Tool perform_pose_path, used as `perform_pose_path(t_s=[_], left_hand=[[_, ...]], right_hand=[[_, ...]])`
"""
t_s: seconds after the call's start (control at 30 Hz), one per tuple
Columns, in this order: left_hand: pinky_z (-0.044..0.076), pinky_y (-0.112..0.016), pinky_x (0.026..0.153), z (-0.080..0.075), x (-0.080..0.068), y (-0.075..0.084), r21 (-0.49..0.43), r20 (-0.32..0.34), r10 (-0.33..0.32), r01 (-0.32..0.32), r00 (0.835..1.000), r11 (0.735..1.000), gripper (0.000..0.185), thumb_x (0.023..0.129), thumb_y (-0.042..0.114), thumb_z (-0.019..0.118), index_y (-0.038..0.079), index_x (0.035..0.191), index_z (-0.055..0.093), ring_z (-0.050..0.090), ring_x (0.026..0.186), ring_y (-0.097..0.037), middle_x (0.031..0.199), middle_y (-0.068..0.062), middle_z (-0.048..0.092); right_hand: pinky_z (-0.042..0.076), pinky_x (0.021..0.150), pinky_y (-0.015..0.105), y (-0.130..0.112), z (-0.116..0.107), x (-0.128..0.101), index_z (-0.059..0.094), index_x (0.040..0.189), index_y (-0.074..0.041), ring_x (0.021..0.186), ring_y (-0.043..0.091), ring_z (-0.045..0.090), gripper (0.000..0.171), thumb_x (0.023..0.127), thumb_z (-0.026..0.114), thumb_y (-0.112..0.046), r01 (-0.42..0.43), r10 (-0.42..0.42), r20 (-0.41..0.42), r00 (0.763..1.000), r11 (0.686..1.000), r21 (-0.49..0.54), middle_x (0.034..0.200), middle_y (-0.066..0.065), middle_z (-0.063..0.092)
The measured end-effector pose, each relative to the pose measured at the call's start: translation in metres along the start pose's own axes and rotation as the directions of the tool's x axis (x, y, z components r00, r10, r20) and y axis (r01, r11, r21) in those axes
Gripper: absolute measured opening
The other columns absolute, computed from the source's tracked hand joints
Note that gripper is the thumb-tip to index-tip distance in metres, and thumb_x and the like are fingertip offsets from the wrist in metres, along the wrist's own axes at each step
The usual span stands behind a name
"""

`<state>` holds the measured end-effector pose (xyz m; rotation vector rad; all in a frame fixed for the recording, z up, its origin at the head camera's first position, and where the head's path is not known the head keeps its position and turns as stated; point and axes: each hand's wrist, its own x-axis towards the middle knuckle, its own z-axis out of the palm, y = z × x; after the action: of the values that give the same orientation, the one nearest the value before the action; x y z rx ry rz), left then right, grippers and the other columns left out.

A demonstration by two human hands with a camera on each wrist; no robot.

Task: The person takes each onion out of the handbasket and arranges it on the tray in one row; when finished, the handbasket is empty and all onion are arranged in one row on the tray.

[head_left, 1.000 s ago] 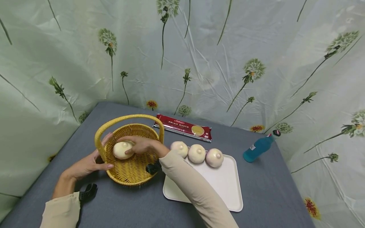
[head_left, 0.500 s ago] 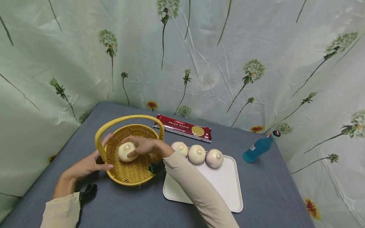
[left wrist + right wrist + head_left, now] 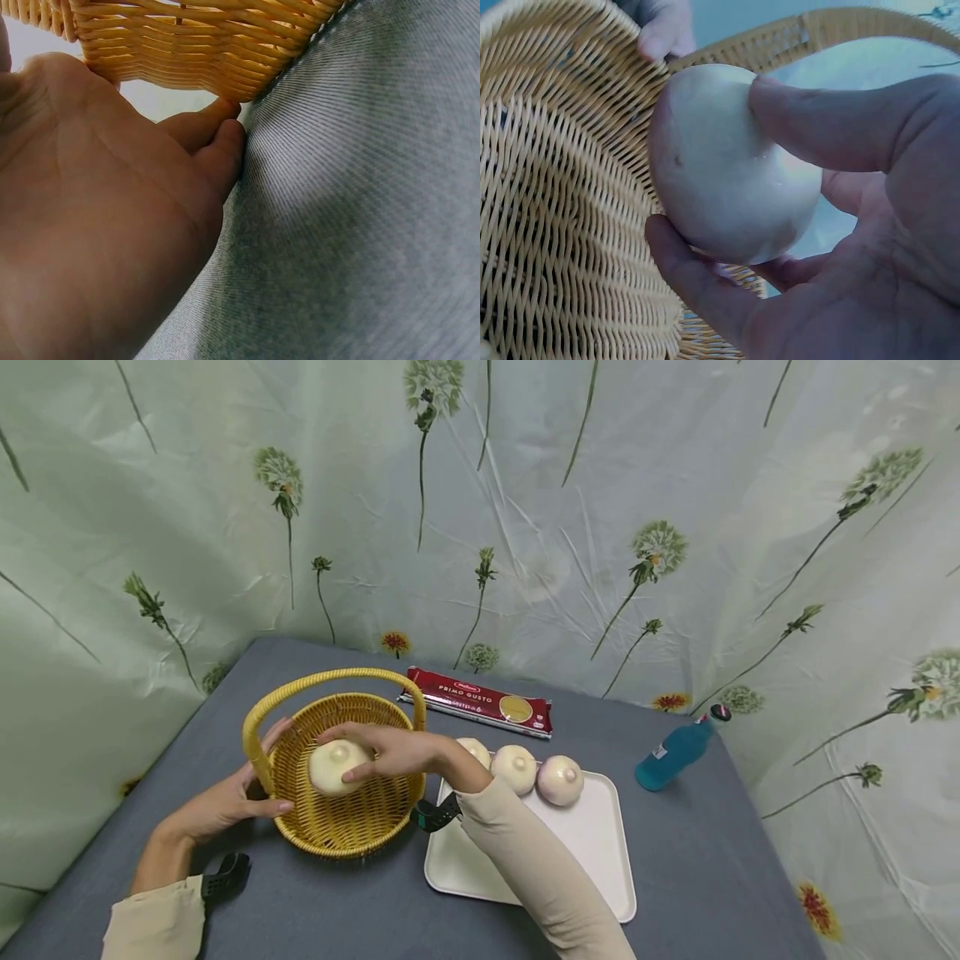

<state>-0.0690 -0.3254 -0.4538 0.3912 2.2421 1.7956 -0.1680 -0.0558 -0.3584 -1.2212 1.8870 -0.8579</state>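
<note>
A round white onion (image 3: 337, 767) with a small nub on top is held by my right hand (image 3: 393, 753), over the inside of the yellow wicker basket (image 3: 341, 852). In the right wrist view, the thumb and fingers grip the onion (image 3: 727, 169) from opposite sides, and a faint purple tinge shows on its skin. My left hand (image 3: 228, 802) holds the basket's left side, the thumb at the near rim and the fingers by the foot of the handle. From the left wrist view, its fingers (image 3: 217, 146) lie against the lower wicker wall, close to the cloth.
Several more items stand to the right: three similar onions (image 3: 514, 768) along the far edge of a white tray (image 3: 592, 843), and a blue bottle (image 3: 675, 755). Behind the tray lies a red packet (image 3: 480, 702). The arched handle (image 3: 330, 675) spans the basket.
My right hand has drawn the onion slightly rightward and up from the basket's left part; its wrist has shifted right. The left hand keeps its place on the basket. The head view has tilted slightly.
</note>
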Motion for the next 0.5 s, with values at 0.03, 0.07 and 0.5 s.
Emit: perform_pose_path(t_s=[0.03, 0.07, 0.5], left_hand=[[-0.006, -0.083, 0.100, 0.000, 0.000, 0.000, -0.005, 0.002, 0.003, -0.003, 1.000, 1.000, 0.114, 0.088, -0.002, 0.071, 0.032, 0.162, -0.009, -0.017, 0.147, -0.043, 0.167, 0.005, -0.020], [-0.006, -0.082, 0.100, 0.000, 0.001, 0.001, -0.011, 0.004, 0.006, -0.006, 1.000, 1.000, 0.114, 0.088, -0.003, 0.071, 0.032, 0.161, -0.009, -0.016, 0.147, -0.042, 0.167, 0.005, -0.020], [-0.001, -0.081, 0.101, 0.001, 0.000, 0.000, -0.005, 0.012, -0.002, 0.002, 1.000, 1.000, 0.112, 0.090, -0.002, 0.069, 0.037, 0.161, -0.009, -0.014, 0.148, -0.041, 0.168, -0.001, -0.020]], right_hand=[[0.040, 0.096, 0.019, 0.000, 0.000, -0.003, 0.039, 0.152, -0.011, 0.115, 0.008, 0.046, 0.060, 0.098, 0.065, -0.015, 0.024, -0.024, -0.002, 1.000, 1.000, -0.011, 0.144, 0.008, 0.047], [0.040, 0.097, 0.019, -0.001, 0.000, -0.006, 0.038, 0.153, -0.010, 0.116, 0.008, 0.046, 0.061, 0.098, 0.064, -0.015, 0.038, -0.038, -0.004, 0.999, 0.999, -0.021, 0.145, 0.008, 0.047], [0.041, 0.101, 0.024, -0.003, 0.012, -0.064, 0.043, 0.150, -0.015, 0.125, 0.010, 0.042, 0.059, 0.096, 0.068, -0.020, 0.144, -0.162, -0.194, 0.968, 0.984, -0.105, 0.146, 0.003, 0.046]])
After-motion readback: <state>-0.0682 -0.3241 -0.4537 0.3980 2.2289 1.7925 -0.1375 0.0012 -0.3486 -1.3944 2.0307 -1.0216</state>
